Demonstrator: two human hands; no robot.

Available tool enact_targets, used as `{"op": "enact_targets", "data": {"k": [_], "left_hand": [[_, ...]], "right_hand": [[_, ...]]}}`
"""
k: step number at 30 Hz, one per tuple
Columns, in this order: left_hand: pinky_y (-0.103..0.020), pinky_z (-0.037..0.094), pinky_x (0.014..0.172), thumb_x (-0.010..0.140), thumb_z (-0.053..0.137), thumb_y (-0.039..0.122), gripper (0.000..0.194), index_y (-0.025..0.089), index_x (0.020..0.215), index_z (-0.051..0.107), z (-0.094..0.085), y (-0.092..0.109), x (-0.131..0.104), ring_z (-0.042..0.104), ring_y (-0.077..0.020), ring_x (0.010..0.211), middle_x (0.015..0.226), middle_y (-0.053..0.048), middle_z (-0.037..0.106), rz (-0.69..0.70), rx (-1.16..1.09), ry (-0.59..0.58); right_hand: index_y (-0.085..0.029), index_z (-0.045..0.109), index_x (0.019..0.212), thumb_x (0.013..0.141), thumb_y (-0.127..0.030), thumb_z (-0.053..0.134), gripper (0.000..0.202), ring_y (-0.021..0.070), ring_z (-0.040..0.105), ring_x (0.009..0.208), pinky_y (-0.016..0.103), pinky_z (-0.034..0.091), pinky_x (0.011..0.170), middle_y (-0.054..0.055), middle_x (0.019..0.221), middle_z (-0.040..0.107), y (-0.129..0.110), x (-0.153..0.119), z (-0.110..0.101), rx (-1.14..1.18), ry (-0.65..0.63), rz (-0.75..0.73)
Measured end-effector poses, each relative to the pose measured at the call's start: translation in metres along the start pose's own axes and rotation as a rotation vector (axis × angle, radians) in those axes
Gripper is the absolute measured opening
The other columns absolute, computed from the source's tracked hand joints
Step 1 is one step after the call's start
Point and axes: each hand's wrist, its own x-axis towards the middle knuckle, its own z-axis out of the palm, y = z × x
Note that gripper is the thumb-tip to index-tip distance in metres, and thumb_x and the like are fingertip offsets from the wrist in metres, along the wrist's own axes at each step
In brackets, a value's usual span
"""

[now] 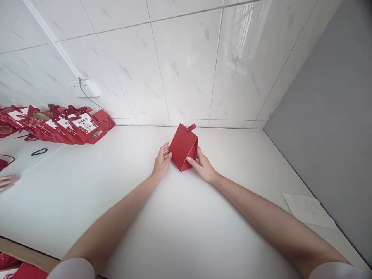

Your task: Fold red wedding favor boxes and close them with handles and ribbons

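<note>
White desk (200, 228), its back edge against a tiled wall (186, 66), right edge along a grey panel (334, 128). Row of red gift boxes (84, 126), overlapping and leaning, at the back edge toward the back left corner. Pale sheet (309, 211) flat by the right edge. Red box (181, 149), tilted, near the middle of the back edge, between both hands; cannot tell if its base touches the desk. Right hand (205, 166) grasps its right side: thumb on the folded end, fingers mostly hidden behind. Left hand (162, 161) half open, loosely gripping the left side, thumb nearer, fingers slightly spread. Co-worker's hand (8, 182) far left, partly in view. Black loop (39, 152) just in front of the row. Short red ribbon (192, 127) tops the held box.
</note>
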Motion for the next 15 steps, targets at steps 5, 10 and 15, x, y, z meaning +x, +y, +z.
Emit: {"op": "enact_targets", "data": {"k": [5, 10, 15], "left_hand": [[-0.047, 0.032, 0.118, 0.087, 0.064, 0.05, 0.07, 0.025, 0.148, 0.04, 0.014, -0.004, -0.014, 0.037, -0.0303, 0.144, 0.154, -0.012, 0.042, 0.242, -0.031, -0.141], [-0.042, 0.05, 0.098, 0.084, 0.069, 0.043, 0.046, 0.018, 0.123, 0.062, 0.004, -0.002, -0.012, 0.063, -0.03, 0.114, 0.123, -0.012, 0.068, 0.089, -0.24, -0.163], [-0.043, 0.054, 0.091, 0.089, 0.057, 0.049, 0.044, 0.019, 0.121, 0.064, 0.004, -0.005, -0.004, 0.066, -0.0308, 0.11, 0.123, -0.01, 0.069, -0.054, -0.455, -0.094]], "right_hand": [[-0.027, 0.055, 0.128, 0.098, -0.047, 0.05, 0.037, 0.0217, 0.066, 0.101, 0.039, 0.056, 0.083, 0.009, 0.128, 0.062, 0.001, 0.001, 0.0, -0.135, 0.065, -0.095], [-0.025, 0.065, 0.089, 0.1, -0.036, 0.048, 0.023, 0.0211, 0.067, 0.085, 0.04, 0.054, 0.083, 0.005, 0.088, 0.069, -0.004, -0.001, 0.002, -0.283, 0.09, -0.286], [-0.028, 0.055, 0.123, 0.095, -0.033, 0.055, 0.028, 0.0278, 0.049, 0.132, 0.053, 0.041, 0.109, 0.011, 0.139, 0.053, -0.008, -0.004, 0.008, -0.401, 0.357, -0.38]]}}
